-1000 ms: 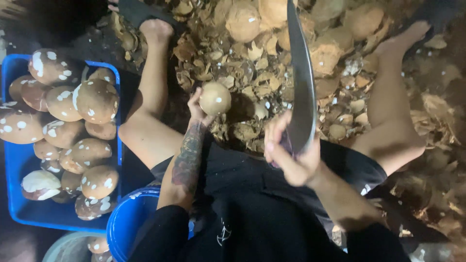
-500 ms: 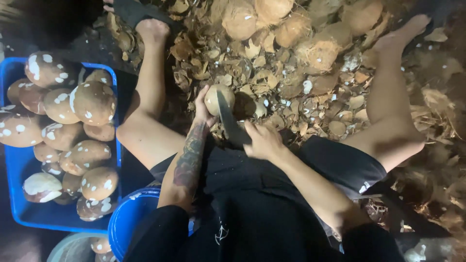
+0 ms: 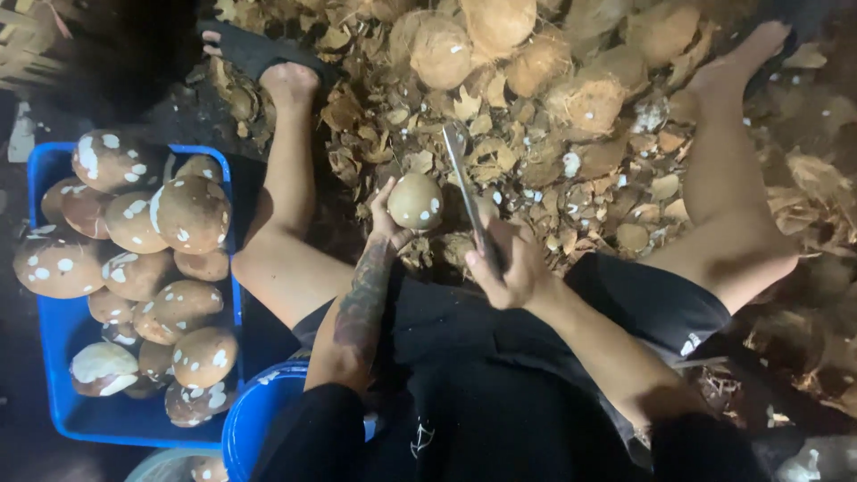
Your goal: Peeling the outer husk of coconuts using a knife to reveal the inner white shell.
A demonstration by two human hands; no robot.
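My left hand cups a small round brown coconut from below, holding it over the ground between my legs. My right hand grips the handle of a long knife; its blade points away from me and stands just to the right of the coconut, close to it. My forearms reach out over my dark shorts. Whether the blade touches the shell is hard to tell.
A blue crate at left holds several peeled brown coconuts with white patches. A blue bucket rim sits by my left knee. Husk chips and several unpeeled coconuts cover the ground ahead between my bare legs.
The knife was raised high a second ago, came down onto the coconut, and now has lifted slightly to the coconut's right side. My left hand kept holding the coconut.
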